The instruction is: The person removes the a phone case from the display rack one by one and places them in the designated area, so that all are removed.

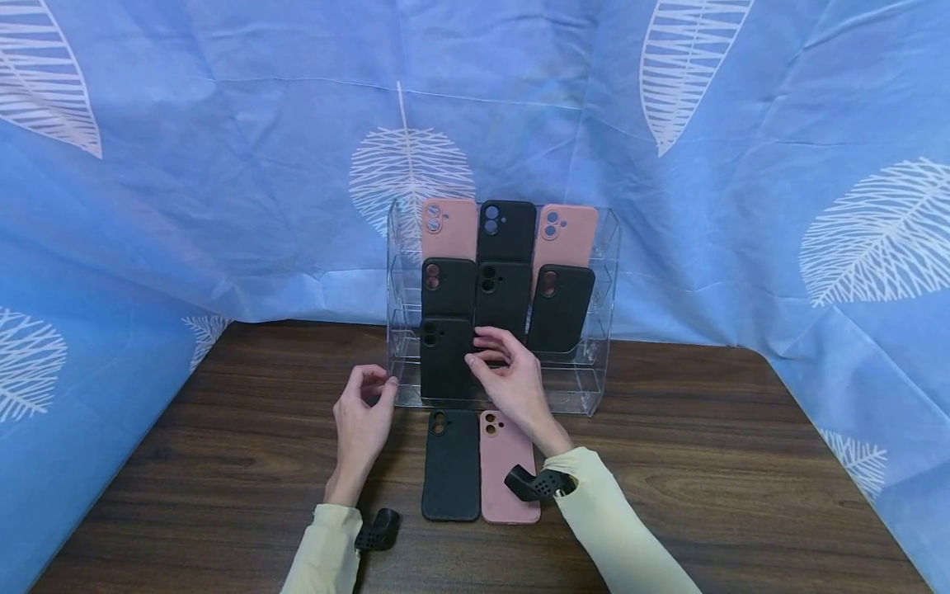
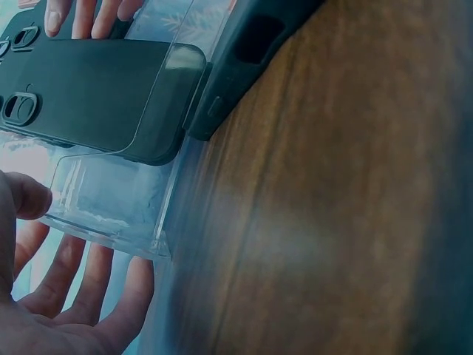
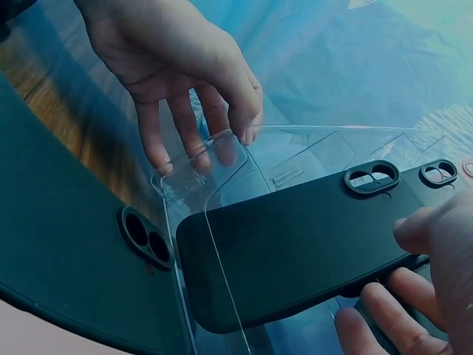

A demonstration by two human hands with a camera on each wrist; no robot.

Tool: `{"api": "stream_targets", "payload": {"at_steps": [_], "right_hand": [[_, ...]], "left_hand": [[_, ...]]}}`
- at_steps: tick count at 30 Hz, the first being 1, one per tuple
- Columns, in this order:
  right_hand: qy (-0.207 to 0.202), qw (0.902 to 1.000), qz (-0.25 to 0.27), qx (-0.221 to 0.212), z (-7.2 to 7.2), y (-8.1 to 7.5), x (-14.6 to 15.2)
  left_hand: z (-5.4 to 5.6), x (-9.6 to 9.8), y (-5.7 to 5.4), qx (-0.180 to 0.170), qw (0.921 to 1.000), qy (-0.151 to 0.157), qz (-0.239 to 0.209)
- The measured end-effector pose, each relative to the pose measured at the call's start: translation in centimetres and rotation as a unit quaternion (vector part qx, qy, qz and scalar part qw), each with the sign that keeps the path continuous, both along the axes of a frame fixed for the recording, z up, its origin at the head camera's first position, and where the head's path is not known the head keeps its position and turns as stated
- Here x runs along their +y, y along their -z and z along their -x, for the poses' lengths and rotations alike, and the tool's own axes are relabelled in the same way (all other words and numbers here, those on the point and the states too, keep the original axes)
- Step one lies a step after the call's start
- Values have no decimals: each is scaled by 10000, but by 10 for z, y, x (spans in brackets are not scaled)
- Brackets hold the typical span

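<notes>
A clear acrylic display rack [image 1: 601,363] stands on the table with black and pink phone cases in its tiers. My left hand [image 1: 364,425] is at its lower left corner; the left wrist view shows thumb [image 2: 33,196] and fingers on either side of the clear side wall. My right hand [image 1: 512,379] is by the right edge of the bottom-tier black phone case [image 1: 447,363], fingers loosely bent and apart. In the right wrist view that case [image 3: 288,251] leans behind the clear front lip, the right thumb [image 3: 417,229] beside it.
Flat on the table before the rack lie another black phone case [image 1: 451,478] and a pink phone case [image 1: 508,470], the latter partly under my right wrist. Behind the wooden table [image 1: 705,462] hangs a blue cloth [image 1: 297,165] with white leaves.
</notes>
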State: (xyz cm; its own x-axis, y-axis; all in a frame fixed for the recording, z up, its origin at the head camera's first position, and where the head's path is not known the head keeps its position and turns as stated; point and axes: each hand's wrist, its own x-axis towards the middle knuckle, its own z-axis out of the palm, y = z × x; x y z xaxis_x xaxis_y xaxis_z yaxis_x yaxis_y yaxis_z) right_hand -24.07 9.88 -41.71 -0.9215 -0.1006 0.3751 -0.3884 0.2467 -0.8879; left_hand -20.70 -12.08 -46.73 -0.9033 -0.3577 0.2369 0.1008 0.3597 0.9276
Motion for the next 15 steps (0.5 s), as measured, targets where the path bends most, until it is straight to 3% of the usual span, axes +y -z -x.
{"api": "stream_targets", "payload": {"at_steps": [6,15], "right_hand": [[154,9998,-87,90,0,0,-4],[92,9997,178,144,-1,-1,-7]], "left_hand": [[0,-1,0,-13,10000,46,-24],[-1,0,-2,-1,10000,28,-19]]}}
